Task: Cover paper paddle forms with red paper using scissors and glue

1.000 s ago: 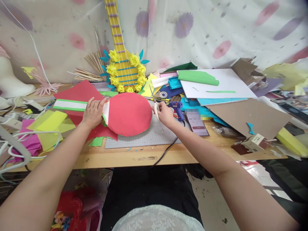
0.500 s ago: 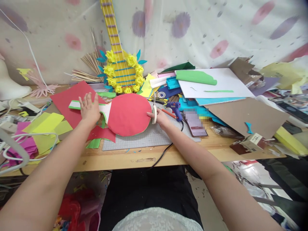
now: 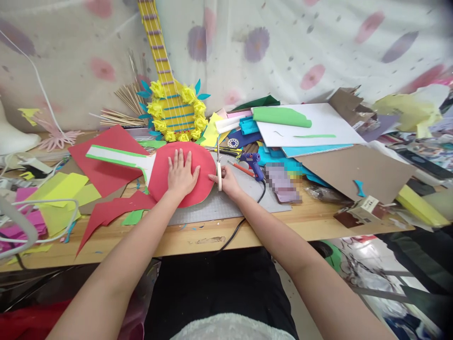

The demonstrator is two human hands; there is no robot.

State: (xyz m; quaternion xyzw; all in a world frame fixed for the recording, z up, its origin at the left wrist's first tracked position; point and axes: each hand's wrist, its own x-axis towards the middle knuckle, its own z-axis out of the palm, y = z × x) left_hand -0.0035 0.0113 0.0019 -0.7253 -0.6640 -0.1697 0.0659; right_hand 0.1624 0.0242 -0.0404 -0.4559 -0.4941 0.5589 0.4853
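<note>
My left hand (image 3: 183, 174) lies flat with fingers spread on a round red paper face (image 3: 159, 177). That red disc covers the body of a guitar-shaped cutout, whose white neck (image 3: 116, 156) edged in green points left. At the disc's right edge, my right hand (image 3: 228, 182) is closed round the white handles of a pair of scissors (image 3: 219, 174), blades pointing away from me. Under the disc's right part is a grey cutting mat (image 3: 198, 215). A sheet of red paper (image 3: 102, 177) lies beneath the neck, and a curved red scrap (image 3: 109, 210) lies nearer me.
A yellow paper guitar (image 3: 173, 111) ringed with flowers leans against the back curtain. A blue glue gun (image 3: 253, 163) and a phone (image 3: 281, 184) lie right of the scissors. Coloured paper and brown cardboard (image 3: 361, 170) are piled at right; yellow sheets (image 3: 63, 189) and white cables are at left.
My left hand has moved right, from the cutout's neck onto the red disc, and lies flat there. The neck shows in full. My right hand keeps the scissors at the disc's edge.
</note>
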